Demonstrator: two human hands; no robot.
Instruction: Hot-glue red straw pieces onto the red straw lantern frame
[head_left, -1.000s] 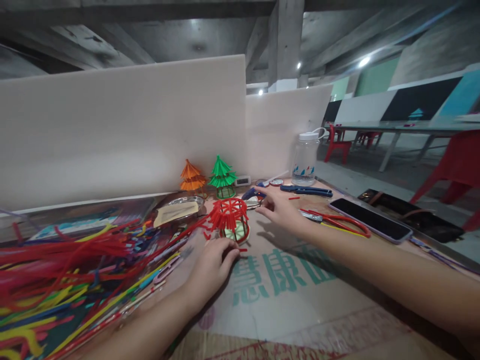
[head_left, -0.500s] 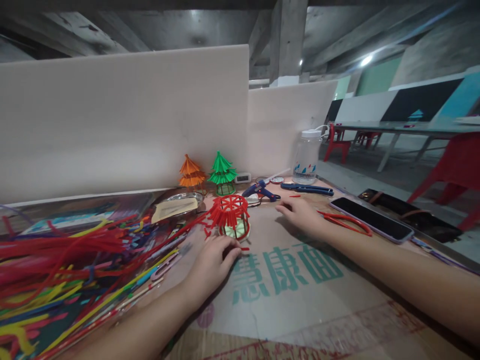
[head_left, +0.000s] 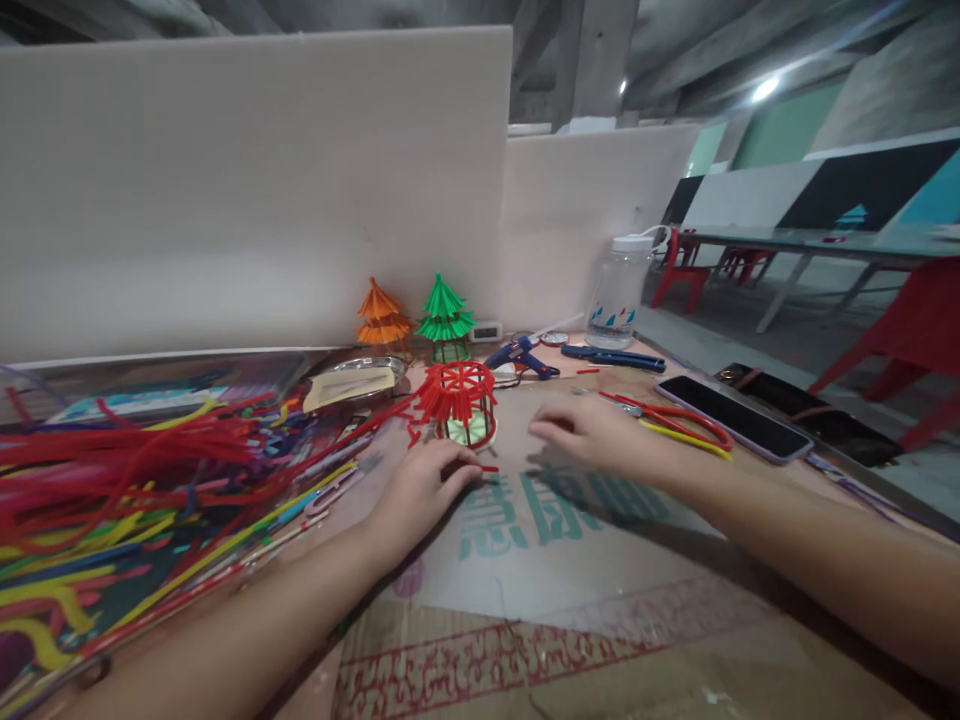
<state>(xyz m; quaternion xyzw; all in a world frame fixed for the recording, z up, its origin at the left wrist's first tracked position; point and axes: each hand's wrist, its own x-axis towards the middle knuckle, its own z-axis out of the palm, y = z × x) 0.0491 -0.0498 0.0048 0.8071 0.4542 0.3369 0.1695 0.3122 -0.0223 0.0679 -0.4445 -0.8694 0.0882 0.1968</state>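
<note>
A small red pipe-cleaner structure [head_left: 457, 392], round with a fringed top and a pale green base, stands on the table in front of me. My left hand [head_left: 431, 485] rests just on its near side. Thumb and forefinger come together at a short red pipe-cleaner piece [head_left: 490, 469], which pokes out past the fingertips. To the right of the structure, my right hand [head_left: 581, 435] hovers over the printed sheet. Its fingers are loosely bent, and nothing shows between them. Behind its wrist lie red- and yellow-handled pliers [head_left: 694, 425].
Many coloured pipe cleaners [head_left: 135, 470] cover the left side. Orange [head_left: 382, 320] and green [head_left: 446, 315] tiered towers stand behind, with a metal dish [head_left: 360, 380]. A blue glue gun [head_left: 521, 353], blue tool [head_left: 615, 357], bottle [head_left: 619, 290] and phone [head_left: 735, 415] are to the right.
My right hand has moved left and nearer, away from the glue gun, uncovering more of the pliers. The left hand stays beside the red structure. The view has tilted down slightly.
</note>
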